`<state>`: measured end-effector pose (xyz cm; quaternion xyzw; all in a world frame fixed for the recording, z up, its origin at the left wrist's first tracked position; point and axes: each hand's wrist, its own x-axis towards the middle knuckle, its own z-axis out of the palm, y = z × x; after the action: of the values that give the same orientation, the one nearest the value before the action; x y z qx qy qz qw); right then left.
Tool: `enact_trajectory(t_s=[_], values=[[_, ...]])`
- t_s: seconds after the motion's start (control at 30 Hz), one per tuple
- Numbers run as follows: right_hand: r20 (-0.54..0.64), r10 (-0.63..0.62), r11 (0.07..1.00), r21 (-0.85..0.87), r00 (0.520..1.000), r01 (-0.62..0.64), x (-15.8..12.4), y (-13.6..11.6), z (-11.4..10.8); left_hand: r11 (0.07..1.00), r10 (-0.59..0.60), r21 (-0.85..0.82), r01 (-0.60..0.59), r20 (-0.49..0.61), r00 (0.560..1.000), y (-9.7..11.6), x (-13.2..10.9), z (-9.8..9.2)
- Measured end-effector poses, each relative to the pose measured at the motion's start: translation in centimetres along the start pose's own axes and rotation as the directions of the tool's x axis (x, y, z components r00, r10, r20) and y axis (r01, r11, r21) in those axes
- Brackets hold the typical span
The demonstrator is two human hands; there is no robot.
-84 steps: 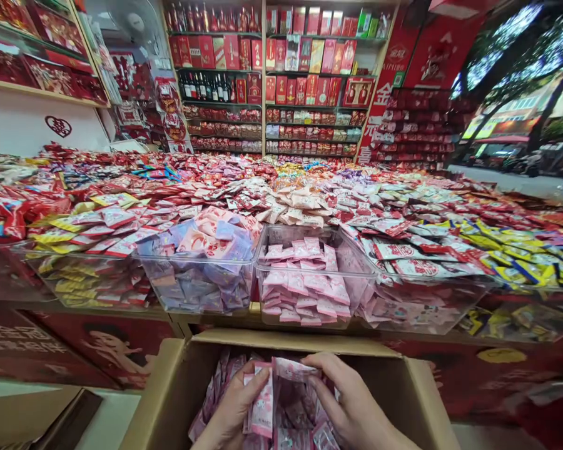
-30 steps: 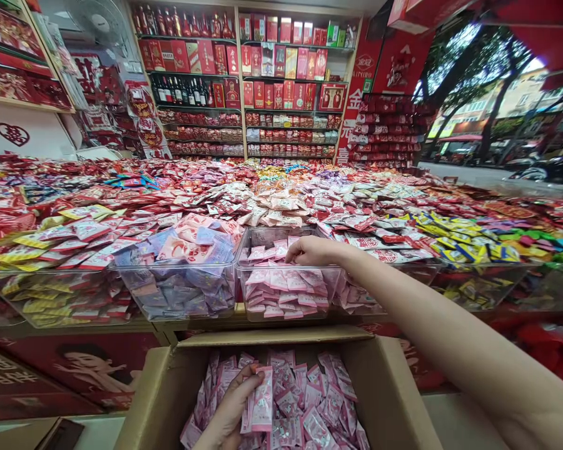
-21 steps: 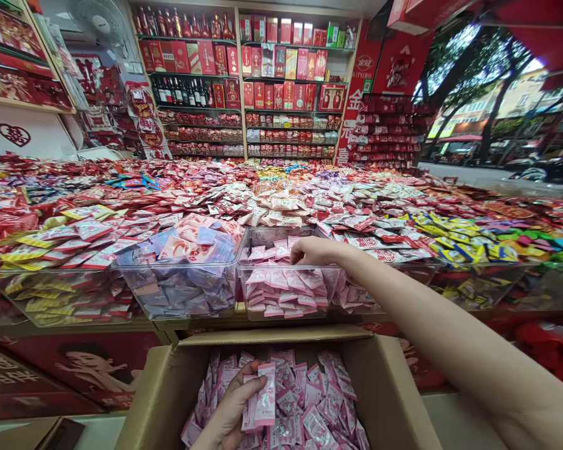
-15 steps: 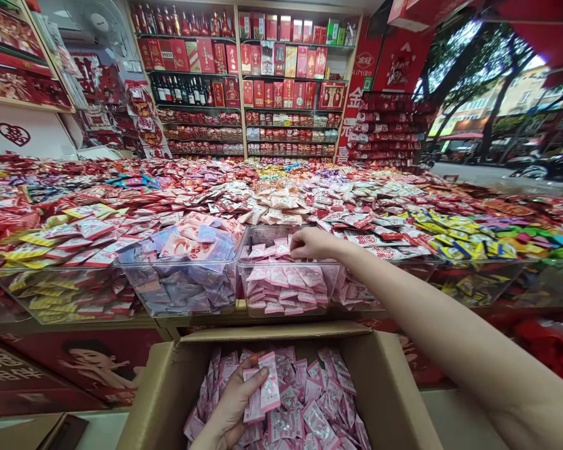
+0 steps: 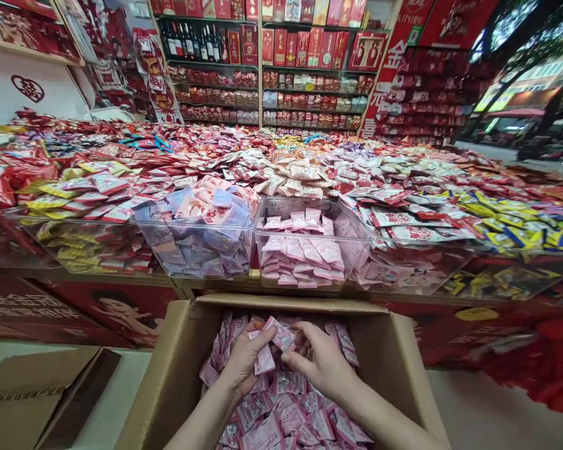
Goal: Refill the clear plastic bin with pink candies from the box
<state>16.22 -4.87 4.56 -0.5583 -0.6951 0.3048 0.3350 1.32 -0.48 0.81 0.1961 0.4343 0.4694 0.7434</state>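
Note:
Over an open cardboard box (image 5: 406,375), my left hand (image 5: 244,356) is closed on a couple of small pink packets (image 5: 264,361), thumb on top. My right hand (image 5: 326,362) has come to the right end of the upper pink packet (image 5: 284,335); its thumb and fingers close around that end, with the fingertips partly hidden. Many loose pink packets (image 5: 281,412) of the same kind fill the box below both hands. Just beyond the box, a clear plastic bin (image 5: 309,237) holds similar pink packets in stacked rows.
Adjoining clear bins hold purple packets (image 5: 201,244), yellow packets (image 5: 82,250) and red-and-white packets (image 5: 413,219). A flattened cardboard piece (image 5: 28,387) lies on the floor at left. Red cloth (image 5: 544,369) hangs at right. Shelves of bottles and red boxes (image 5: 309,50) stand behind.
My right hand has drawn back from the clear bin to the packets at my left hand. The upper packet is now tilted to the right. The camera view has dipped downward.

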Motion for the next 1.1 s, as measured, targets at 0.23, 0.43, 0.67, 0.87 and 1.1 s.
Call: enact_trajectory(t_s=[0.23, 0.43, 0.67, 0.87, 1.1], values=[[0.006, 0.058, 0.992, 0.116, 0.998, -0.059, 0.9, 1.8, 0.7, 0.998, -0.049, 0.050, 0.047, 0.040, 0.998, -0.6, -0.3, 0.5], [-0.078, -0.258, 0.963, -0.105, 0.963, 0.249, 0.1, -1.2, -2.2, 0.997, -0.027, 0.072, 0.026, 0.013, 1.000, 0.0, -0.2, 0.4], [-0.382, -0.572, 0.771, -0.552, 0.726, 0.317, 5.4, -8.7, -15.1, 0.997, -0.010, 0.079, 0.012, -0.030, 0.999, 0.0, 0.7, -0.5], [-0.107, -0.052, 0.659, -0.751, 0.993, -0.047, 13.3, -8.8, -18.9, 0.988, -0.023, 0.152, 0.023, 0.003, 1.000, -0.3, 0.8, -0.8], [0.179, 0.226, 0.541, -0.841, 0.958, 0.029, 16.3, -8.6, -17.0, 0.980, -0.006, 0.200, 0.009, -0.015, 1.000, -0.2, 0.6, -0.4]])
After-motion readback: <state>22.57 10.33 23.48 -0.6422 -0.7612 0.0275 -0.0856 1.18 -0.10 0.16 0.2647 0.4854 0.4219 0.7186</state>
